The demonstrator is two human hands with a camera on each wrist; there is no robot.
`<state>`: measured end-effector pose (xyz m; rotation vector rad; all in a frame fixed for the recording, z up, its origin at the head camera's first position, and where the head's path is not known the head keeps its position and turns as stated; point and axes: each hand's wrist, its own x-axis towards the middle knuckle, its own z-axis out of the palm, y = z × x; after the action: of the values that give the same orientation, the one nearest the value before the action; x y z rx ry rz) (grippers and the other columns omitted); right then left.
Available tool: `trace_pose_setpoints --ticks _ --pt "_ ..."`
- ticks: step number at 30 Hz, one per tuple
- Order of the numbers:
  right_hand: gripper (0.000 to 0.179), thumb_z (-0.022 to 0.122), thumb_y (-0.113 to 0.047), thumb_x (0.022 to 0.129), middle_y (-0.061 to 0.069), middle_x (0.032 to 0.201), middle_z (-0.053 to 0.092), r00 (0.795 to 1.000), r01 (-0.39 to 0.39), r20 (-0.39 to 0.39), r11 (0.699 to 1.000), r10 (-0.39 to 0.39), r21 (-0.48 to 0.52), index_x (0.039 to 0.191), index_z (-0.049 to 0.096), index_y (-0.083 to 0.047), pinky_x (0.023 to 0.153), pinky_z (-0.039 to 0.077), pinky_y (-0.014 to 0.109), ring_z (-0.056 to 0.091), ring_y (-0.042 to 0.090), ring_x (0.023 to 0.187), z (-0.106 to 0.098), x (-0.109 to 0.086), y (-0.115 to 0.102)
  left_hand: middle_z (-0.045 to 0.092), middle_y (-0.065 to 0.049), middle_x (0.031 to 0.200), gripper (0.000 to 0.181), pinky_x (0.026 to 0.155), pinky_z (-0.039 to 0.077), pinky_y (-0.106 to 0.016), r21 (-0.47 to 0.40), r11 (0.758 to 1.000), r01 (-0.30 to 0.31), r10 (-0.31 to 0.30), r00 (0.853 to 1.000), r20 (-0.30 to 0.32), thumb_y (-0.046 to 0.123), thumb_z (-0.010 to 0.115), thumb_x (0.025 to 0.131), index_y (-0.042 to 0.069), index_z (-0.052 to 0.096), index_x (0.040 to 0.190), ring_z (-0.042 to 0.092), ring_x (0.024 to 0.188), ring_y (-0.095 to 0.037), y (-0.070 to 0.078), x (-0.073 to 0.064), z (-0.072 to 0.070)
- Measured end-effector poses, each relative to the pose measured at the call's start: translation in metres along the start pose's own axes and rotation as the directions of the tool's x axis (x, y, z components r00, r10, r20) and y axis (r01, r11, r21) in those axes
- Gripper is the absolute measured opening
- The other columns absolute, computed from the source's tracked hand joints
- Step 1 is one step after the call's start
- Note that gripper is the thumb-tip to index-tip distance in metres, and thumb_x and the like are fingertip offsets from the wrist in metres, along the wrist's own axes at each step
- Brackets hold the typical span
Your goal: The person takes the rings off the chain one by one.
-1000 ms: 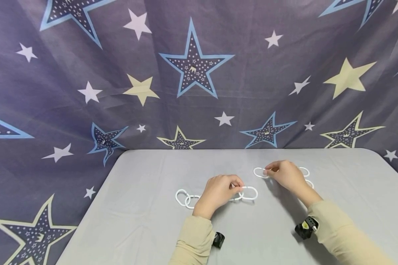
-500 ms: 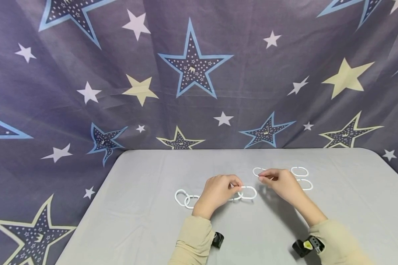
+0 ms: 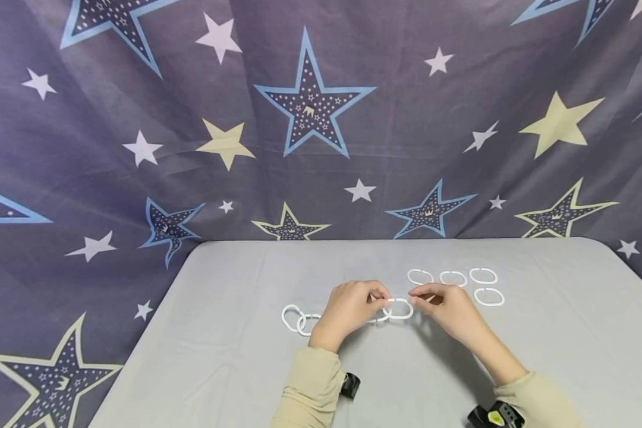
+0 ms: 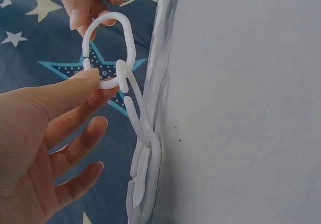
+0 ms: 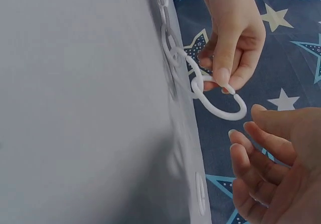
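In the head view a chain of white oval plastic links runs left to right over the table, partly hidden behind my left hand. With thumb and fingertips, my left hand pinches the end link by its lower side. Below that link, the chain hangs down in the left wrist view. Each link seen up close has a small gap in its side. My right hand is just beside the free end of the pinched link, thumb and fingers parted, with nothing seen between them.
Several loose white links, including the nearest link, lie behind and right of my right hand. The grey-covered table ends at a star-patterned curtain. A small black device sits at each wrist.
My right hand has moved left and toward me from the loose links to the end of the chain, uncovering those links. The left hand has kept its pinch nearly still.
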<state>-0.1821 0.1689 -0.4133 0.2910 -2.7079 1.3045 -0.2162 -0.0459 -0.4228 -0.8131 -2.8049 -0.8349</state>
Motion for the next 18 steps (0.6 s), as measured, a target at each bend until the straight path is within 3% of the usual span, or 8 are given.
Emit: trace_pose_setpoints --ticks 18 --pt "0.011 0.076 -0.007 0.085 0.002 0.08 0.072 1.0 -0.002 -0.012 1.0 0.002 0.027 0.095 0.076 -0.004 0.061 0.049 0.025 0.062 0.013 0.067 0.015 -0.006 0.003 0.069 0.021 0.086 0.007 0.069 0.043 -0.024 -0.025 0.999 0.04 -0.039 0.999 0.036 0.031 0.075 0.089 0.029 0.075 0.096 0.054 0.071 0.003 0.0 0.0 -0.003"
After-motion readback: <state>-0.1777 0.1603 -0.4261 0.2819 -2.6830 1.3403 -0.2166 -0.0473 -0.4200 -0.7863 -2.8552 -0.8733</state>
